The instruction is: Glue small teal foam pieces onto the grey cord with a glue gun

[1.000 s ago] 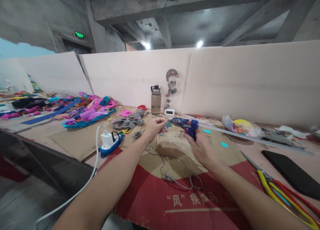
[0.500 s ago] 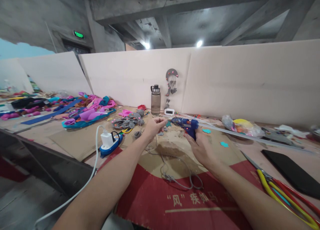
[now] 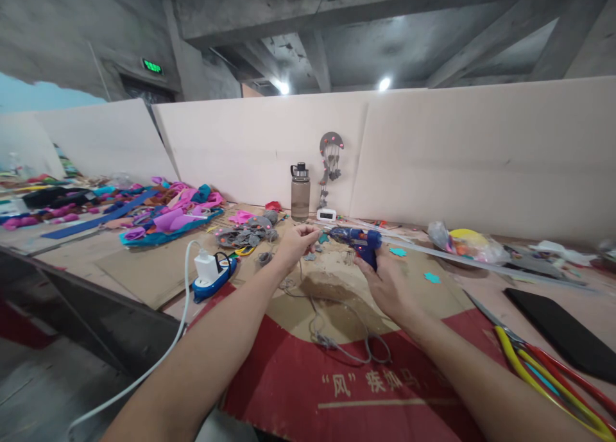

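Observation:
My right hand is wrapped around the grip of a blue hot glue gun, whose nozzle points left. Close to the nozzle tip, my left hand is pinched shut. A thin grey string rises from the cardboard to these fingers; anything else in the pinch is too small to make out. Its loose loops and a tangle lie below, between my forearms. Small teal felt pieces, among them a scalloped one and another, lie right of the glue gun.
Red-and-tan cardboard covers the work spot. At left stand a blue power strip and grey felt pieces. A bottle and small white clock stand behind. Scissors and a black phone lie right.
Almost nothing differs. Both hands and the glue gun hold nearly the same position, with the nozzle still beside the left fingertips.

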